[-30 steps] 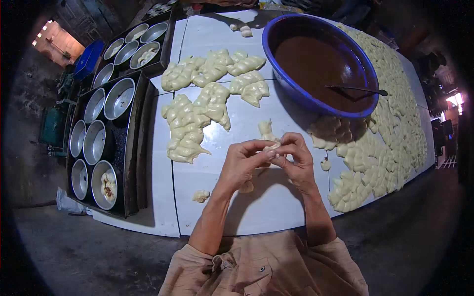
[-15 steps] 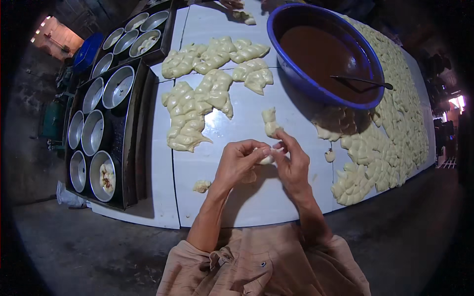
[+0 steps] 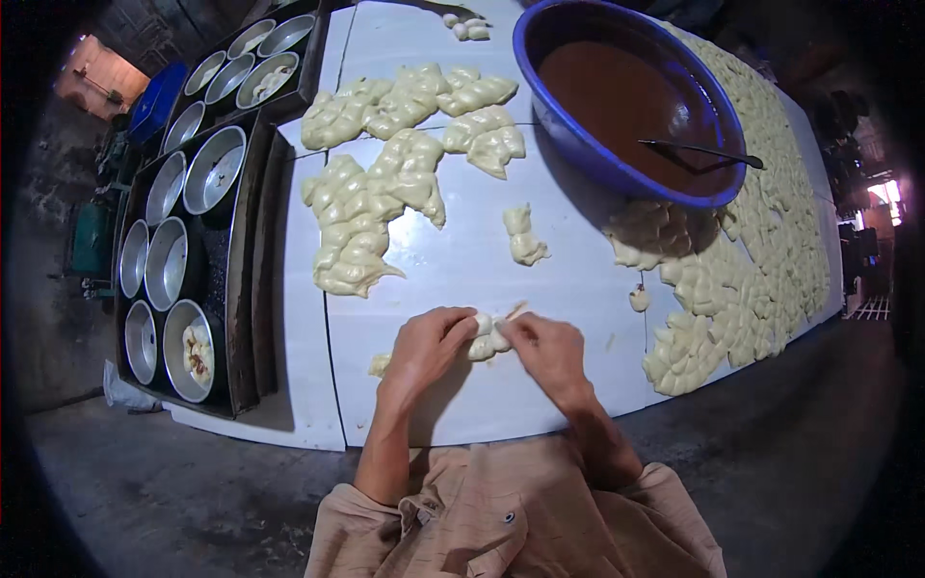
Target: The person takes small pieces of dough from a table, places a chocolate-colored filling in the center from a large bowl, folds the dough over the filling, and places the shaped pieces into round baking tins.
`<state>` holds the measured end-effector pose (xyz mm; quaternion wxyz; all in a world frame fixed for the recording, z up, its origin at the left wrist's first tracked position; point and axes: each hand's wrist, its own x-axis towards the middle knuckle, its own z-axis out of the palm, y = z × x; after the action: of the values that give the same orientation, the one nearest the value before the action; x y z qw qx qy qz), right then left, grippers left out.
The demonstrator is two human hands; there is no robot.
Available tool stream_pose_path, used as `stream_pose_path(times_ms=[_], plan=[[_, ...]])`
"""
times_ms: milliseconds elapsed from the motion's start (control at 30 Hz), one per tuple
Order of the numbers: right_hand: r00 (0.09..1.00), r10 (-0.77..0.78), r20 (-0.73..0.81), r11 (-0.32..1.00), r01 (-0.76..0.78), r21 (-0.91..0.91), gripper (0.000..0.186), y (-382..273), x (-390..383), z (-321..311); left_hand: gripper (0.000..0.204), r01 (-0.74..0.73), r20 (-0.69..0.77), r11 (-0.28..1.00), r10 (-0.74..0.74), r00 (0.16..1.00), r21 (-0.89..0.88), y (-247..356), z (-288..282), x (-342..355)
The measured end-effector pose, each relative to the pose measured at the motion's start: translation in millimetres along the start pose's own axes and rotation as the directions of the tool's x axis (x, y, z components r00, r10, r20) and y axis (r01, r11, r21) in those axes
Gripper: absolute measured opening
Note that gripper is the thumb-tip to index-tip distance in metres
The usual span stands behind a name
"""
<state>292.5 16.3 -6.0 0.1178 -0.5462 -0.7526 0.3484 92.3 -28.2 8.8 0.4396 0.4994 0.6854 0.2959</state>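
Observation:
Close to the table's near edge, my left hand (image 3: 431, 345) and my right hand (image 3: 546, 353) hold a small cluster of pale dough pieces (image 3: 487, 339) between them. The fingers of both hands are closed against the dough, low over the white table. Beside my left hand lies a small dough lump (image 3: 380, 364), partly covered by it. A strip of dough (image 3: 522, 236) rests on the table just beyond my hands. Farther left sit larger lumpy dough sheets (image 3: 353, 226).
A large blue basin (image 3: 631, 185) of brown filling, with a dark-handled utensil (image 3: 703, 152) in it, stands at the far right. Dough (image 3: 747, 308) covers the table's right side. Dark trays (image 3: 252, 318) with round metal pans (image 3: 167, 262) line the left; some pans hold dough.
My hands have come nearer to me and lower, setting the dough close to the table. The dough strip beyond is now fully in sight. The far person's hands have drawn back from the dough there.

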Motion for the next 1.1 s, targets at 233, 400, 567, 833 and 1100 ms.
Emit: stream_pose_path(times_ms=[233, 400, 567, 833, 1100], plan=[[0.841, -0.235, -0.487, 0.969, 0.165, -0.182, 0.043, 12.0, 69.5, -16.3, 0.039, -0.151, -0.111, 0.941, 0.192, 0.975, 0.302, 18.5, -1.1, 47.1], [0.929, -0.125, -0.35, 0.986, 0.155, 0.061, 0.027, 21.6, 90.4, -15.4, 0.051, -0.556, -0.045, 0.691, 0.644, 0.763, 0.461, 23.4, 36.4, 118.9], [0.977, 0.167, -0.132, 0.717, -0.029, 0.697, 0.026, 46.7, 92.7, -37.7, 0.026, -0.683, 0.122, 0.56, 0.725, 0.678, 0.469, 29.6, 48.9, 152.1], [1.0, 0.008, -0.002, 0.811, -0.006, 0.586, 0.026, 43.8, 106.7, -50.1, 0.03, -0.615, 0.254, 0.617, 0.574, 0.778, 0.49, 26.6, 44.5, 155.7], [0.999, 0.001, -0.037, 0.813, 0.021, 0.582, 0.026, 49.0, 103.8, -42.9, 0.024, -0.633, 0.2, 0.532, 0.655, 0.728, 0.562, 27.7, 43.2, 152.4]])
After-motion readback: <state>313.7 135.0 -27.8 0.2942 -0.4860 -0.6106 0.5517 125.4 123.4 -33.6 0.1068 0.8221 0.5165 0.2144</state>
